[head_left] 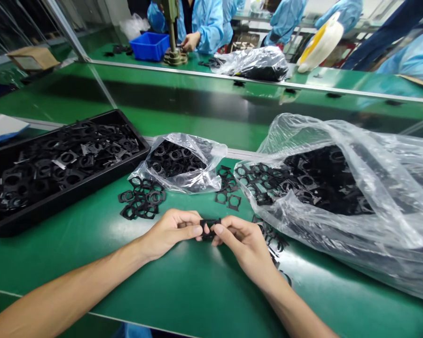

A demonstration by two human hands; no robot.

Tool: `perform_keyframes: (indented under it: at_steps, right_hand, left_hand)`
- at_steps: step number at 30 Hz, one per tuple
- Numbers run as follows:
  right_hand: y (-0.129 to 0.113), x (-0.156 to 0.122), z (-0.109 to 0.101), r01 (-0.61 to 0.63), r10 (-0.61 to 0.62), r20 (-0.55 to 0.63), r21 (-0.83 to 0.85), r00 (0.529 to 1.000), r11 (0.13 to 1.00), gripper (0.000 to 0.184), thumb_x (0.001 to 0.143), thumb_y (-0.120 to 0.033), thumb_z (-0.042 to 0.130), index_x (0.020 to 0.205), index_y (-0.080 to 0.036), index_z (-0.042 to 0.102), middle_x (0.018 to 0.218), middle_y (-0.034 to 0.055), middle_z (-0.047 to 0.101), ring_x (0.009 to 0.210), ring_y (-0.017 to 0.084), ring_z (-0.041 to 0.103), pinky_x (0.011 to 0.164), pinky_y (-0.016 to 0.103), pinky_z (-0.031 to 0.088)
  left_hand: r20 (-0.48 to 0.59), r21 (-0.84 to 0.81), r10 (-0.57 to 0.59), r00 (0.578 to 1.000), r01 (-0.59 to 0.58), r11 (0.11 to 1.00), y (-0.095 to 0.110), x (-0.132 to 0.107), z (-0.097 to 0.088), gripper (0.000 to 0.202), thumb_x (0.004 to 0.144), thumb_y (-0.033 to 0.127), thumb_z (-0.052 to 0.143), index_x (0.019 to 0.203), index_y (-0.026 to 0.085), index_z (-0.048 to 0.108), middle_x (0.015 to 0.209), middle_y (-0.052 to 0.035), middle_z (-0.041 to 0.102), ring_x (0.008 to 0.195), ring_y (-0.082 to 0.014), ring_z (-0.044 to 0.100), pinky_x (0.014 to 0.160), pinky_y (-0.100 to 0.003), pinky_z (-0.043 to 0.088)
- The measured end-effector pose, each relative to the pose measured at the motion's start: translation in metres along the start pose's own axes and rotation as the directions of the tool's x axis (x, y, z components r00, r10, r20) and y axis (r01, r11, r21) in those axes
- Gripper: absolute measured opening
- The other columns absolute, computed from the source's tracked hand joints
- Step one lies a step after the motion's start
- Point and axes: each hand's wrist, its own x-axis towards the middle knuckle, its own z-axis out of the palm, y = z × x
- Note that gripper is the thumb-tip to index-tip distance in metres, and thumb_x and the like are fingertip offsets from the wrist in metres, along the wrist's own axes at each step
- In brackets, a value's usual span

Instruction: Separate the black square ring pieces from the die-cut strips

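Observation:
Between my two hands, above the green table, is a small black plastic frame with a round hole. My left hand pinches its left side between thumb and fingers. On its right side my right hand grips it the same way, fingers closed. Fingertips cover much of the piece. A loose pile of similar black frames lies beyond my left hand, and a few more frames lie beyond both hands. Other black pieces are partly hidden behind my right hand.
A black tray full of black parts stands at left. Behind the piles sits a small clear bag of parts; a large one fills the right. Across a metal rail, people in blue work near a blue bin.

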Motion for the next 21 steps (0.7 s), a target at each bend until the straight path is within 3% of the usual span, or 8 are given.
perform_keyframes:
  at_steps: [4,8,17,21]
  right_hand:
    - [0.0006,-0.0021,0.0008,0.054,-0.059,-0.052,-0.085,0.997,0.995,0.040,0.092,-0.051,0.066,0.069,-0.019,0.064,0.063,0.0022,0.067,0.061,0.016,0.059,0.062,0.026,0.046]
    - [0.0028,-0.0041,0.0019,0.115,-0.141,-0.118,-0.210,0.983,0.971,0.038,0.095,-0.043,0.062,0.066,-0.019,0.065,0.063,0.0026,0.066,0.061,0.016,0.058,0.061,0.027,0.045]
    - [0.0070,-0.0026,0.0012,0.074,-0.084,-0.065,-0.147,0.994,0.986,0.038,0.094,-0.045,0.064,0.067,-0.018,0.067,0.061,0.0026,0.067,0.059,0.016,0.058,0.059,0.026,0.045]
    - [0.0044,-0.0036,0.0025,0.075,-0.093,-0.099,-0.167,0.991,0.983,0.040,0.092,-0.044,0.065,0.063,-0.018,0.065,0.059,0.0011,0.064,0.056,0.014,0.054,0.057,0.025,0.043]
  left_hand:
    - [-0.072,-0.009,-0.021,0.997,0.020,1.000,-0.0041,-0.0008,0.0015,0.038,0.075,0.050,0.084,0.069,0.014,0.076,0.074,-0.0053,0.069,0.072,-0.0161,0.060,0.073,-0.028,0.045]
    - [-0.170,-0.042,-0.074,0.983,0.068,0.997,-0.0056,-0.0013,0.0032,0.037,0.068,0.047,0.089,0.075,0.014,0.076,0.068,-0.0035,0.070,0.065,-0.0150,0.059,0.067,-0.027,0.045]
    - [-0.034,0.020,0.009,0.999,-0.008,1.000,0.0006,-0.0002,0.0010,0.037,0.071,0.048,0.087,0.073,0.013,0.075,0.073,-0.0021,0.066,0.067,-0.0129,0.054,0.063,-0.024,0.040]
    - [-0.149,0.063,0.030,0.988,-0.021,0.998,-0.0034,-0.0025,0.0030,0.036,0.076,0.048,0.083,0.074,0.014,0.069,0.069,-0.0005,0.065,0.065,-0.0126,0.055,0.064,-0.024,0.043]
